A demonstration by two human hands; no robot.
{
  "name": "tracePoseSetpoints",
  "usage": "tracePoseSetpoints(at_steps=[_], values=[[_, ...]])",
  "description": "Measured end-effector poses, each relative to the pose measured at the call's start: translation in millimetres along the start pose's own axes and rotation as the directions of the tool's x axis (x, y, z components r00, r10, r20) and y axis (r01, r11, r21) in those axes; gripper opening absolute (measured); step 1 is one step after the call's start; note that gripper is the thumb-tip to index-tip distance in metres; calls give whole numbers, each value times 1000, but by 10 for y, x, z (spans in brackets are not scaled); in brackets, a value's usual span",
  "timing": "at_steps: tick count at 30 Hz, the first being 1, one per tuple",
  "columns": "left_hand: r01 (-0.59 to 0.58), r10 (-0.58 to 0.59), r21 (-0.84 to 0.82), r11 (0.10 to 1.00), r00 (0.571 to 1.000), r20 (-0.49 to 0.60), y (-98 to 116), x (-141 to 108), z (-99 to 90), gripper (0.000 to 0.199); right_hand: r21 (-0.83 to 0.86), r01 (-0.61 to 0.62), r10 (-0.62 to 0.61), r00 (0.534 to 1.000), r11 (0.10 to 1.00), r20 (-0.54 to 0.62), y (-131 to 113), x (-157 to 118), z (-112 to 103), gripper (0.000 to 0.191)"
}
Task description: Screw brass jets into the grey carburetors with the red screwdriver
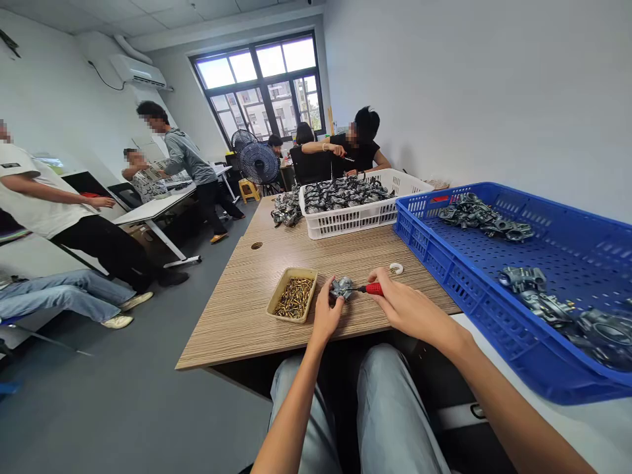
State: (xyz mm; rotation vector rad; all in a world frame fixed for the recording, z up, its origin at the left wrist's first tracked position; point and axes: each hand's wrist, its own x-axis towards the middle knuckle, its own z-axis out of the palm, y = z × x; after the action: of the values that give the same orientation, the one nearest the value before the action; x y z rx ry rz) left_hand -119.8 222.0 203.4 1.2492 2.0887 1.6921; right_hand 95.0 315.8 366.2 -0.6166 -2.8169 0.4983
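Note:
My left hand (328, 312) is closed round a grey metal carburetor (342, 287) near the table's front edge. In my right hand (402, 301) is a screwdriver with a red handle (374, 289). Its dark shaft points left and reaches the carburetor; the exact spot where the tip meets it is too small to make out. Just left of my left hand stands a small beige tray (271, 307) full of brass-coloured, screw-like pieces. A white ring (395, 268) lies on the table behind my right hand.
A blue crate (444, 280) with several carburetors stands on the right. Behind, a white basket (355, 222) is heaped with more, and others (287, 209) lie beside it. A co-worker (363, 145) sits across the wooden table (232, 316). More people stand and sit at left.

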Motion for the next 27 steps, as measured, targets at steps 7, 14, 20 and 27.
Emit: tracePoseSetpoints(at_steps=[7,14,20,27], values=[[-19,19,-8,1000,1000,-9,-38,7,6,63,-253,-205,197,979,946,-59,-104,84,87,28],[-12,12,-8,1000,1000,-6,-55,8,10,62,23,32,-32,999,999,-9,-6,-1,81,19],[-17,17,-1,1000,1000,-11,-48,6,11,63,-216,-131,121,991,968,-58,-106,54,104,18],[-27,27,-1,1000,1000,-3,-49,20,3,64,-167,-119,110,992,979,-58,-54,67,112,22]])
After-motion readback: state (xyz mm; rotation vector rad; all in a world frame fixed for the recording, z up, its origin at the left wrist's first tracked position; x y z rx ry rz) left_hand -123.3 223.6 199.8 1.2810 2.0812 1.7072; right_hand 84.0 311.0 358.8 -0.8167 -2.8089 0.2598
